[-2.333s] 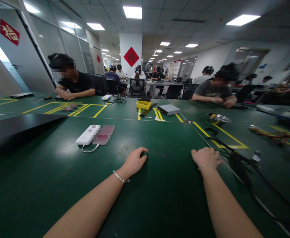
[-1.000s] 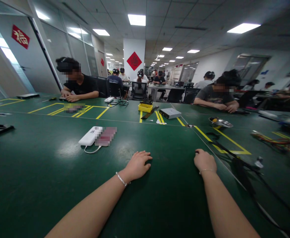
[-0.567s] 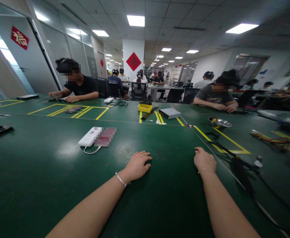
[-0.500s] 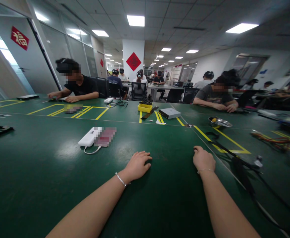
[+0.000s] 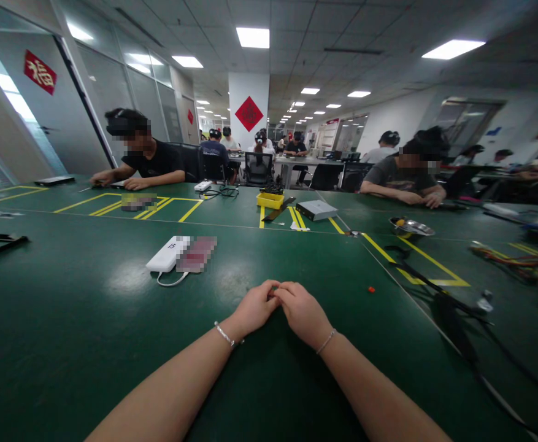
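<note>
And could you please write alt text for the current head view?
A person's left hand and right hand meet at the fingers over a green table; whether they hold anything is hidden. A small red piece lies to the right, a white device to the left.

Worn on the head, the single camera looks forward and down across the green bench [image 5: 89,331] — near above the left forearm [image 5: 172,380] and right forearm [image 5: 379,383], which enter at the bottom — its wide view reaching up to the ceiling [image 5: 310,31].
</note>
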### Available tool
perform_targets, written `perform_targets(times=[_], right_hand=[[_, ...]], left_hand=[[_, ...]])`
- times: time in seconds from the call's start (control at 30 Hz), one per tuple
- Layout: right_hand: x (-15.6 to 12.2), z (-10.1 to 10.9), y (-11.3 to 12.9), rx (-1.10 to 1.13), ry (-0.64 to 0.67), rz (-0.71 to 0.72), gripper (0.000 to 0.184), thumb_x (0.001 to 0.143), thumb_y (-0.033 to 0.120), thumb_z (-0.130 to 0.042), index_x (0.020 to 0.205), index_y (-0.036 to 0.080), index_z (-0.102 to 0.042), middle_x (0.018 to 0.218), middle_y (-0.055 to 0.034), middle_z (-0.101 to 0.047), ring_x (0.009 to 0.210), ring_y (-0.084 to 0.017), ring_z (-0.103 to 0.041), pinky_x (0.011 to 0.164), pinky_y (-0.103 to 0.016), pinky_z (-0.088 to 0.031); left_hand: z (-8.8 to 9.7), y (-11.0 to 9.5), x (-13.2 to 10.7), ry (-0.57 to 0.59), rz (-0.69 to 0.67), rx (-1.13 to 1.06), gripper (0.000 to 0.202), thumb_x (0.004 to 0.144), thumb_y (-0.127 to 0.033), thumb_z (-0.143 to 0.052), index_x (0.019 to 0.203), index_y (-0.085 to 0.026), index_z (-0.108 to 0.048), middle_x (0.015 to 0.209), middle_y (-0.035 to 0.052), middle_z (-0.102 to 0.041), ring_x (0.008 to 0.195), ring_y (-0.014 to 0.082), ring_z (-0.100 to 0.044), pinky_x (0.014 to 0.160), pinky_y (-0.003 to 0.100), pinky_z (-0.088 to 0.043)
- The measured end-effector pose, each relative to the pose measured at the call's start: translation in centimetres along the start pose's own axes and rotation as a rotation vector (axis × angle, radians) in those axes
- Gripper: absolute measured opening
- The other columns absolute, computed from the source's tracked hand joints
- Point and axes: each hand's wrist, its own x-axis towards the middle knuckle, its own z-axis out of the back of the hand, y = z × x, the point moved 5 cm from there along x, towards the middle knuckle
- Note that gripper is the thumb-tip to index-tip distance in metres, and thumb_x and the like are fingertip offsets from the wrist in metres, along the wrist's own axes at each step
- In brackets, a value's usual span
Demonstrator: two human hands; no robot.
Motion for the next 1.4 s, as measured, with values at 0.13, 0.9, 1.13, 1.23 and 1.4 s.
perform_targets(times=[0.13, 0.9, 1.13, 1.23, 1.4], right_hand=[[0.2, 0.8, -0.5, -0.026, 0.009, -0.018, 0.032, 0.079, 0.018, -0.043, 0.11, 0.022, -0.051, 0.104, -0.0058, -0.056, 0.096, -0.018, -0.048, 0.085, -0.032, -0.04], [-6.9, 6.6, -17.2, -0.322, 0.136, -0.992, 0.031, 0.07, 0.012, -0.039, 0.089, 0.015, -0.064, 0.095, -0.0151, -0.06, 0.084, -0.027, -0.056, 0.067, -0.036, -0.042], [-2.3, 2.4, -9.9, 0.66, -0.213, -0.795, 0.014, 0.062, 0.022, -0.058, 0.075, 0.017, -0.059, 0.074, -0.003, -0.061, 0.071, -0.015, -0.056, 0.067, -0.029, -0.042], [-0.8, -0.3, -5.9, 1.174, -0.212, -0.749, 0.019, 0.057, 0.023, -0.066, 0.073, 0.016, -0.059, 0.07, -0.001, -0.06, 0.065, -0.012, -0.054, 0.065, -0.027, -0.041], [-0.7, -2.6, -3.0, 1.565, -0.064, -0.762, 0.023, 0.06, 0.029, -0.068, 0.077, 0.015, -0.058, 0.067, -0.0005, -0.06, 0.054, -0.007, -0.05, 0.054, -0.023, -0.038]], left_hand=[[0.0, 0.6, 0.2, -0.011, 0.025, -0.092, 0.024, 0.08, -0.025, -0.042, 0.101, -0.02, -0.052, 0.085, 0.0022, -0.064, 0.079, 0.0143, -0.058, 0.074, 0.027, -0.045], [0.7, 2.3, 0.7, -0.144, 0.207, -0.649, 0.014, 0.075, -0.021, -0.05, 0.087, -0.015, -0.047, 0.084, 0.0054, -0.064, 0.067, 0.0105, -0.058, 0.067, 0.026, -0.043], [0.4, 2.0, 0.8, -0.117, 0.143, -0.687, 0.024, 0.066, -0.011, -0.059, 0.086, -0.015, -0.047, 0.076, 0.0025, -0.062, 0.077, 0.0116, -0.058, 0.071, 0.024, -0.042], [0.4, 1.9, 0.8, -0.086, 0.141, -0.647, 0.024, 0.064, -0.011, -0.061, 0.083, -0.014, -0.048, 0.076, 0.0012, -0.06, 0.07, 0.0096, -0.056, 0.067, 0.023, -0.042], [0.7, 1.4, 0.7, -0.093, 0.105, -0.564, 0.021, 0.061, -0.012, -0.062, 0.077, -0.015, -0.049, 0.065, -0.0037, -0.054, 0.061, 0.0076, -0.052, 0.058, 0.02, -0.04]])
